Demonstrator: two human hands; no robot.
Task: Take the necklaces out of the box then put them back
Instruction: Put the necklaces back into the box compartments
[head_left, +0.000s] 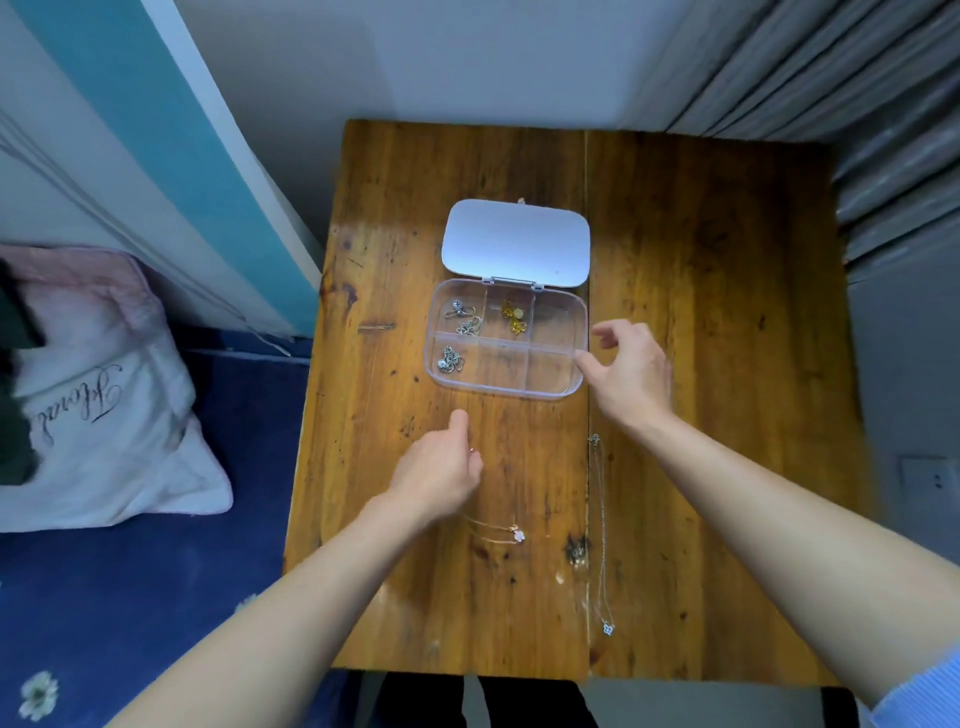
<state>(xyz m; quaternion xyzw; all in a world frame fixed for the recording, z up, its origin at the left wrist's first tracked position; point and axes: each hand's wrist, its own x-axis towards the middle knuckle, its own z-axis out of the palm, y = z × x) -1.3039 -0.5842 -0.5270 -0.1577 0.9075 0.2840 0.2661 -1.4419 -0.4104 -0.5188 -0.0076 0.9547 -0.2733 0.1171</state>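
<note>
A clear compartment box (550, 387) lies open on the wooden table (701, 338), its white lid (517, 241) folded back. Silver pieces (451, 359) sit in its left compartments and amber pieces (513, 317) in the upper middle one. A rose-gold necklace (506, 531) lies on the table below my left hand (441, 467), whose fingers are curled; it seems to pinch the chain's end, though I cannot be sure. A thin silver necklace (602, 535) stretches along the table's seam. My right hand (631, 369) hovers at the box's right edge, fingers apart, holding nothing.
A white and pink pillow (98, 395) lies on a dark blue bed (156, 597) left of the table. Grey pleated curtain (857, 104) hangs at the right, a white wall behind. The near table edge is at the bottom.
</note>
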